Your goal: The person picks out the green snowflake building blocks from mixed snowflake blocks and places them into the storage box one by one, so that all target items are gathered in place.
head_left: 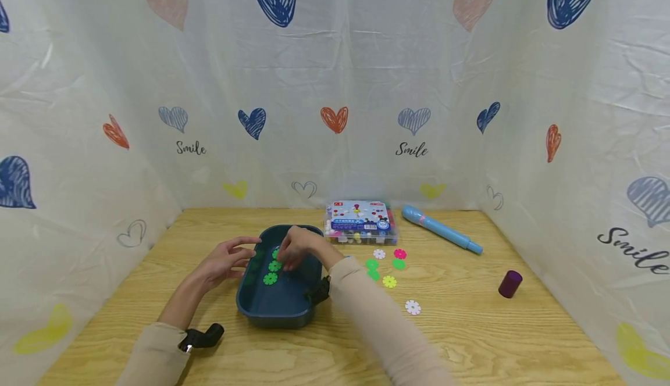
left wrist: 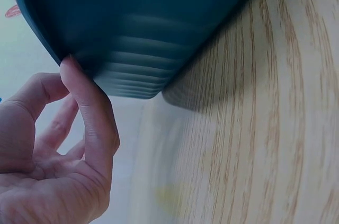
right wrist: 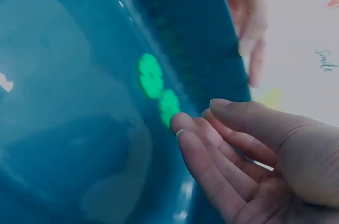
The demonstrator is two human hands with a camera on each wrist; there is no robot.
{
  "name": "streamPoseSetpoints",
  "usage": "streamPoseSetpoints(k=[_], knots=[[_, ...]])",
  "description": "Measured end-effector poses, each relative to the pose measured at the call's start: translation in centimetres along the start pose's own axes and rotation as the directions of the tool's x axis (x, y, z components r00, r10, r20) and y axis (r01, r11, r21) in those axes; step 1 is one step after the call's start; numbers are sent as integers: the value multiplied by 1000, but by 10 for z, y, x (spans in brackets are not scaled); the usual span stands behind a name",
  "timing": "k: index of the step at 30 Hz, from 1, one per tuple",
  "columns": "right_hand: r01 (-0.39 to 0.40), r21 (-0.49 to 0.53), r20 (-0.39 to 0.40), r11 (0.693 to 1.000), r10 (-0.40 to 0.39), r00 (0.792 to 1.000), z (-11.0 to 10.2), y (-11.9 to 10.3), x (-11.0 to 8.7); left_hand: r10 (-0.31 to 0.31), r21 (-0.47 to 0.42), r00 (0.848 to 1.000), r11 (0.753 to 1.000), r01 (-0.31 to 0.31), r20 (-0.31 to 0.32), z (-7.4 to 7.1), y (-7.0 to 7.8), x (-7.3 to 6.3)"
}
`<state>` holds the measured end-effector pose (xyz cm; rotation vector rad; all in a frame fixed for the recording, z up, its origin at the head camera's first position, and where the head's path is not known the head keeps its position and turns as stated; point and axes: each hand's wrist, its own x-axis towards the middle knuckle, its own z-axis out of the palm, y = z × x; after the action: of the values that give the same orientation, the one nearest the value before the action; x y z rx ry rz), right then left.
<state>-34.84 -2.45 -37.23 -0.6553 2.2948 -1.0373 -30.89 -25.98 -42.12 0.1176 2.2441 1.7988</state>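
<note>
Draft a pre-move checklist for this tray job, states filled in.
1. Left hand at the tray rim: ok, fingers touch it; firmness not visible.
2. Two nearer green discs inside the tray: ok.
3. Farthest green disc released by the right hand: cannot tell, the hand partly hides it.
4. Loose green discs collected: not ok, they lie on the table.
5. Other colours out of the tray: ok as far as visible; yellow disc and pink disc are on the table.
</note>
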Motion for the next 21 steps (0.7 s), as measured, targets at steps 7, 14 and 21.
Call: streamPoseSetpoints(k=[7,14,21], knots=[[95,-71,-34,993,-97,995,-24,-2,-18,-5,15,1000,1000,6,-15,1,1,-1],[131,-172,-80,976,-146,986,-45,10,-45,-3,27,1000,1000,3,-26,3,2,-1],[198,-204,-76,959,-217,973,-61,28,-76,-6,20,1000,1000,6,-28,2,2,-1]])
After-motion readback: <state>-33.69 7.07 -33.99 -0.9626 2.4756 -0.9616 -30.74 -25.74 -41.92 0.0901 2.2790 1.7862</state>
